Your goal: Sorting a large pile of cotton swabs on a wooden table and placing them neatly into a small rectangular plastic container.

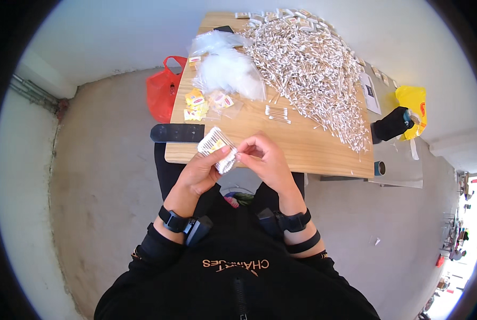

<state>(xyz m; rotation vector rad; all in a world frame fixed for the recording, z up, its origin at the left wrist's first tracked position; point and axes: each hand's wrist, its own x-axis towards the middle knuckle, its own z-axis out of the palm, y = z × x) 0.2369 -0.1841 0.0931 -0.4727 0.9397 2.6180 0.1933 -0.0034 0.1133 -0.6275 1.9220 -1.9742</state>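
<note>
Just over the table's near edge, my left hand (197, 175) is closed on a flat pack of cotton swabs (215, 140), its thumb pressed across the front. White swab tips line up along the pack, and a yellow label shows behind the thumb. My right hand (269, 164) pinches at the pack's right edge with thumb and forefinger; what exactly lies between those fingertips is too small to tell, perhaps the edge of a clear wrapper. Ahead of the hands, a short row of loose swabs (277, 113) lies on the wooden table (249, 128).
A large heap of cotton swabs (310, 66) covers the far right, with finished packs (273, 16) behind. Clear plastic bags (230, 74) and yellow cards (197, 106) lie left. A dark strip (179, 133) overhangs the left edge, near a red bag (161, 95). A cup (379, 168) stands right.
</note>
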